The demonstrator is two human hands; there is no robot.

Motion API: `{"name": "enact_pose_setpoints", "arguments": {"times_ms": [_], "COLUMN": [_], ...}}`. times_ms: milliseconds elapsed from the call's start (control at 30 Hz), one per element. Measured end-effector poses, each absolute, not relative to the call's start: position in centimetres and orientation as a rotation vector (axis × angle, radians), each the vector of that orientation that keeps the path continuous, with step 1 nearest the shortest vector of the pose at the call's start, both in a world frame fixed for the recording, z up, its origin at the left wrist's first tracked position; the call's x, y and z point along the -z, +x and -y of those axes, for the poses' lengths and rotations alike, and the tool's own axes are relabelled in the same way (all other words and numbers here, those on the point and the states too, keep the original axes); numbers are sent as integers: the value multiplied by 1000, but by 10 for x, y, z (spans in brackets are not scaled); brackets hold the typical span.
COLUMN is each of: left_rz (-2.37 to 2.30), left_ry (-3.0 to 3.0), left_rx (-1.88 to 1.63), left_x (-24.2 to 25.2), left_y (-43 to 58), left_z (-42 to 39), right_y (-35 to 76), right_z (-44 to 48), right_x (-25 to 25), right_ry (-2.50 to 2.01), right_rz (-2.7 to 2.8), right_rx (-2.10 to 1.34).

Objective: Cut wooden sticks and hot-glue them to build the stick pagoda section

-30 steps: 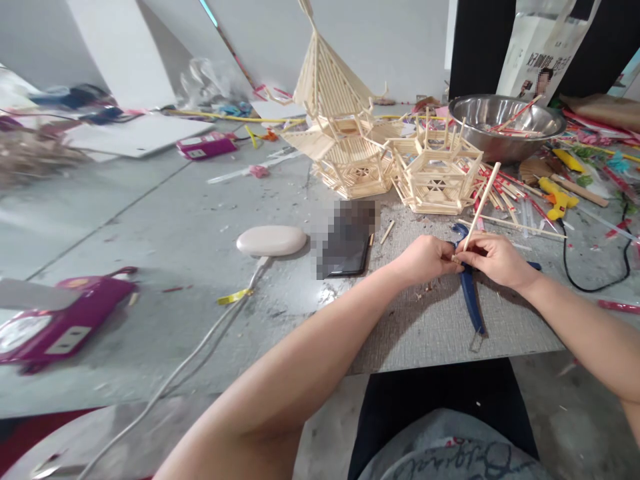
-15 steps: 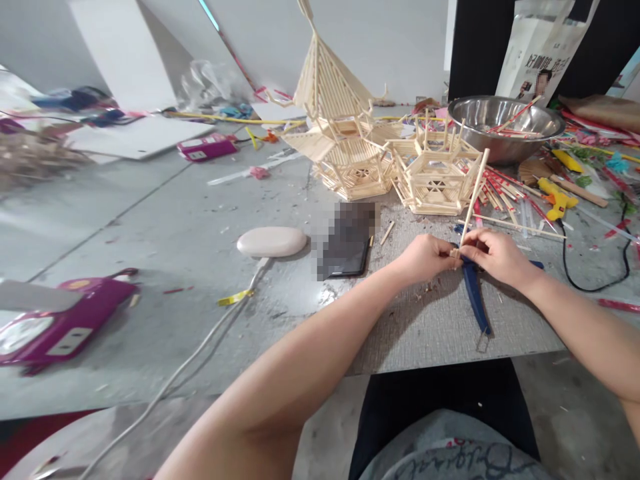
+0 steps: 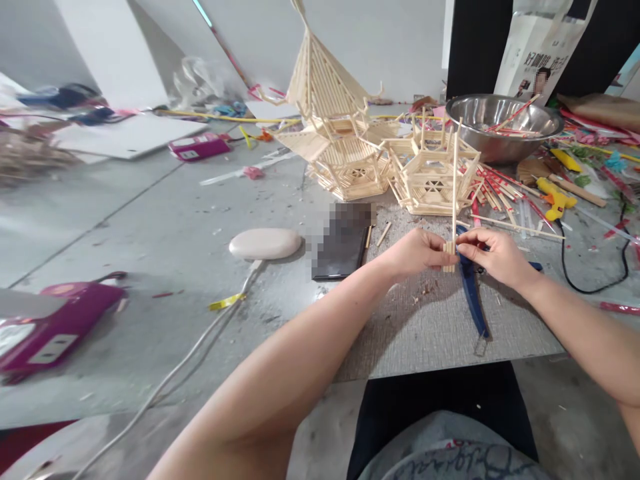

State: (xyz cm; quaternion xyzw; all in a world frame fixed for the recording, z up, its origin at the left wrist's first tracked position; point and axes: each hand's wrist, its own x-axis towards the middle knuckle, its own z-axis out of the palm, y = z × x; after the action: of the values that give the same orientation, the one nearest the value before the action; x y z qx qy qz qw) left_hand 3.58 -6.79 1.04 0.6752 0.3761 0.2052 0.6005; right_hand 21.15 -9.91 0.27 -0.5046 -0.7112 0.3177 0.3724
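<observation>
Between the fingers of my left hand (image 3: 423,253) is a small bundle of short wooden sticks (image 3: 449,257), pinched upright. My right hand (image 3: 493,250) is closed on a long wooden stick (image 3: 455,187), which stands almost vertical against the bundle. Below and beside my right hand lie blue-handled pliers (image 3: 471,293) on the table, their head partly hidden by the hand. Just beyond my hands stands a low stick-built frame (image 3: 435,180), beside a taller stick-built pagoda (image 3: 340,147) with a pointed roof.
A dark phone (image 3: 337,247) and a pale oval device (image 3: 265,244) with a cable lie to the left. Purple power strips (image 3: 65,320) sit farther left. A steel bowl (image 3: 505,130), a yellow glue gun (image 3: 555,200) and scattered red-tipped sticks (image 3: 495,190) are at the right.
The long stick has swung from leaning right to nearly upright. The bundle of short sticks now shows more fully between my hands, which have shifted slightly left.
</observation>
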Motion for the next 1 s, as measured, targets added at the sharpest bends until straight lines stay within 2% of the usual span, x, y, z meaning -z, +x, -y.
{"name": "enact_pose_setpoints", "arguments": {"times_ms": [167,500,1000], "left_rz": [-905,-922,-1058], "left_ry": [1645,1835,2218], "left_rx": [-392,-328,-350], "left_x": [-12,-17,-18], "left_y": [40,40,48], "left_z": [73,76,85], "right_y": [208,208,210], "right_z": [100,101,107], "right_x": [-2,2,-5], "right_ry": [-1258,-1211,-1227], "right_rz": [1743,1721,1903], "right_rx": [-1030,-1178,-1109]}}
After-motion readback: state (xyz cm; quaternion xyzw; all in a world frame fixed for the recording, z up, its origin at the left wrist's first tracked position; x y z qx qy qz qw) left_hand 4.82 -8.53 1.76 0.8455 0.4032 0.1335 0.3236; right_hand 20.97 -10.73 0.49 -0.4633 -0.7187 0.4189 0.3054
